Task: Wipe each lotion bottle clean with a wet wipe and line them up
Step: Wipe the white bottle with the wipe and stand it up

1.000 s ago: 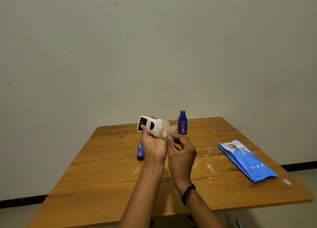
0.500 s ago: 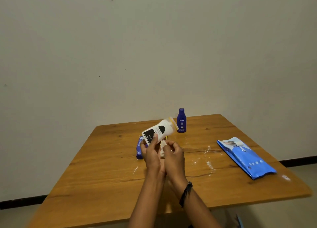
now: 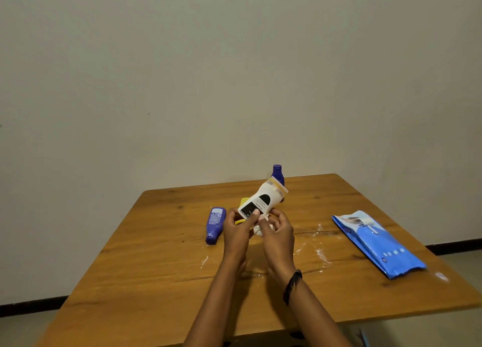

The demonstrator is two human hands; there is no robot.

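Observation:
My left hand (image 3: 238, 230) grips a white lotion bottle (image 3: 263, 200) with a black label by its lower end, tilted with its cap up and to the right, above the wooden table (image 3: 156, 268). My right hand (image 3: 277, 233) pinches a crumpled white wet wipe (image 3: 260, 228) just under the bottle's base. A dark blue bottle (image 3: 216, 224) lies on its side to the left of my hands. A small dark blue bottle (image 3: 277, 173) stands upright at the back, partly hidden by the white bottle. A yellow object (image 3: 244, 202) peeks out behind the white bottle.
A blue pack of wet wipes (image 3: 378, 243) lies flat on the right side of the table. White smears (image 3: 319, 252) mark the wood between my hands and the pack. A plain wall rises right behind the table's far edge.
The white bottle swung from lying sideways with its cap to the right to tilting cap up and right. My right hand with the wipe dropped from the cap end to beneath the base.

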